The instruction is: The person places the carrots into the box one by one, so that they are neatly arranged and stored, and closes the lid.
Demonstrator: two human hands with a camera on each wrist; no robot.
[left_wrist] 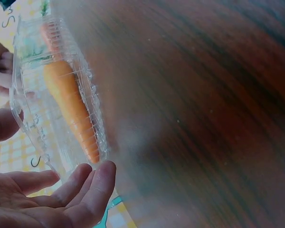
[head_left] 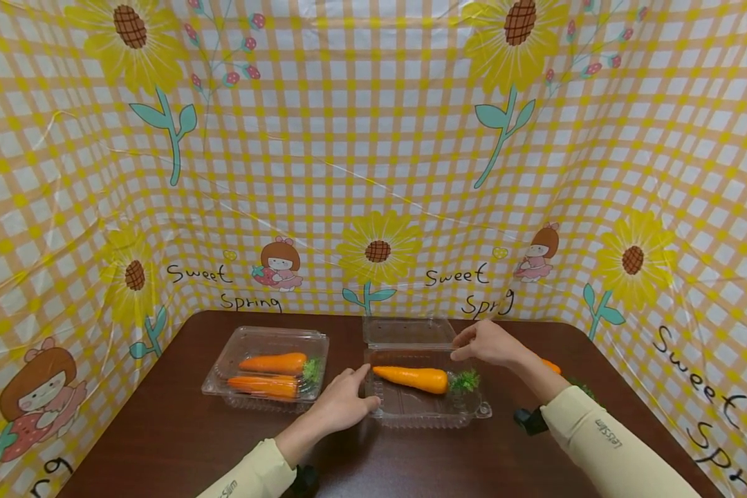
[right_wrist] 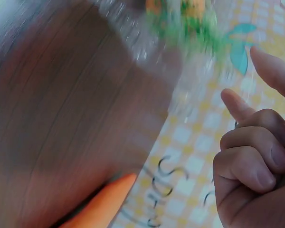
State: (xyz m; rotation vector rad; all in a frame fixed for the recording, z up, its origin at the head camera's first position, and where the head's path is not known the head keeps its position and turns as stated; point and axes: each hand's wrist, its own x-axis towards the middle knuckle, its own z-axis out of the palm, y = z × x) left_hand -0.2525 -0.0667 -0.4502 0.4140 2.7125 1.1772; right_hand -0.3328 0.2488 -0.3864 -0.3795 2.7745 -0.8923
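Where the left hand meets the open clear box, its fingers lie along the left end, thumb apart at the near corner; it touches the plastic without clasping it. Right hand over the far right corner, near the hinge: thumb and forefinger spread with a gap, other fingers bent in, nothing seen in the grip. Whether a fingertip touches the plastic, cannot tell.

Open box holds one orange carrot, laid crosswise, tip toward the left hand, green tuft at the right end. Its lid is folded back on the far side.

To the left, well apart from the open box, a covered clear box: at least two carrots inside (glare on the plastic makes a sure count hard), tips left, greenery at the right. Behind the right forearm, another carrot on the dark brown table, mostly hidden.

Writing: right sleeve prints what looks like "Let'sSlim"; left sleeve shows only the end of similar lettering. Checked cloth behind repeats "Sweet Spring" in black script (one "Spring" loses letters in a fold), among sunflowers.
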